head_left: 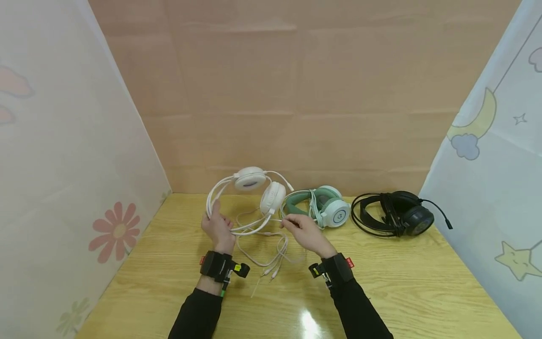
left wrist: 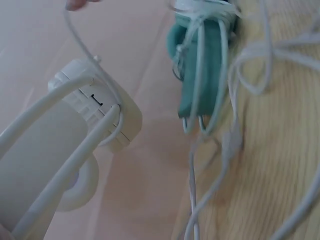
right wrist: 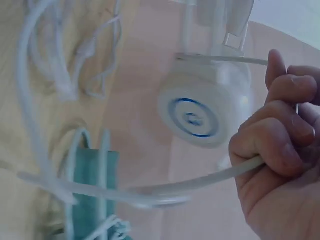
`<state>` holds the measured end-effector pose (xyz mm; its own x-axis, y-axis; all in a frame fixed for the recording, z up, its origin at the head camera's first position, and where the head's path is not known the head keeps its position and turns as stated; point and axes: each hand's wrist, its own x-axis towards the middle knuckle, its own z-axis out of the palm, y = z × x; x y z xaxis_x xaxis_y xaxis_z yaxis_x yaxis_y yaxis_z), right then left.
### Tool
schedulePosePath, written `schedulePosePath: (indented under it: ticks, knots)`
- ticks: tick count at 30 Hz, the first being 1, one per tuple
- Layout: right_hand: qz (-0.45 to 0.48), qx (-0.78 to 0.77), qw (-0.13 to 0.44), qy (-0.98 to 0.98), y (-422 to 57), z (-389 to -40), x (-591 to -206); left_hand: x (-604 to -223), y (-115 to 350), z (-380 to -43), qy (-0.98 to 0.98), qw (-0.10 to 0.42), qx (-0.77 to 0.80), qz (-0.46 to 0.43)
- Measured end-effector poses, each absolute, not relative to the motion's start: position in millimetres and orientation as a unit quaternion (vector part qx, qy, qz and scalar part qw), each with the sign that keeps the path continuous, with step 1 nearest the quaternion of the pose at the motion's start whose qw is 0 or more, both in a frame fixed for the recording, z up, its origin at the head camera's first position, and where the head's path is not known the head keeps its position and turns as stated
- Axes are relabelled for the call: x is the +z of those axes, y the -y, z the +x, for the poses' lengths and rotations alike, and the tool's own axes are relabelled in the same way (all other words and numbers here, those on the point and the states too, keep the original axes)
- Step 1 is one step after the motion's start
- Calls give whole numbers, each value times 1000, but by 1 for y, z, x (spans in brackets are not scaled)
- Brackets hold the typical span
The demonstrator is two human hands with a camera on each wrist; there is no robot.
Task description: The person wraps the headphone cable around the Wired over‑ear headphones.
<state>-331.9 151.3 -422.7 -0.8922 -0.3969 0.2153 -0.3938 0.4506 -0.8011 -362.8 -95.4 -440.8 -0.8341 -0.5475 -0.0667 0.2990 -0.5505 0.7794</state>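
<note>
White over-ear headphones are held up over the table, their headband gripped by my left hand. My right hand holds the white cable beside the lower ear cup. In the right wrist view its fingers curl round that cable, and an ear cup with a blue ring hangs beyond. The left wrist view has the other side of an ear cup, with the thin headband rods running into it. More white cable lies in loose loops below, its plugs towards me.
Green and white headphones, wrapped in their own cable, lie just right of the white pair. Further right is a black headset with a bundled cable and a mic boom. A brown paper-like wall closes the back of the wooden table.
</note>
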Motion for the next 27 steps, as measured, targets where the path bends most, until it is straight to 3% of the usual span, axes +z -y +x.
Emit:
schedulePosePath:
  ticks: [12,22,27]
  knots:
    - [-293,-386,-18,-874,-151,-359,-375,-444,97,-363,501,346,-785,111]
    - [-335,-299,0,-893,-153,-385,-343,-420,94,-342,645,382,-662,11]
    - [-346,-241,-28,-907,-160,-394,-334,-414,93,-336,678,402,-616,-5]
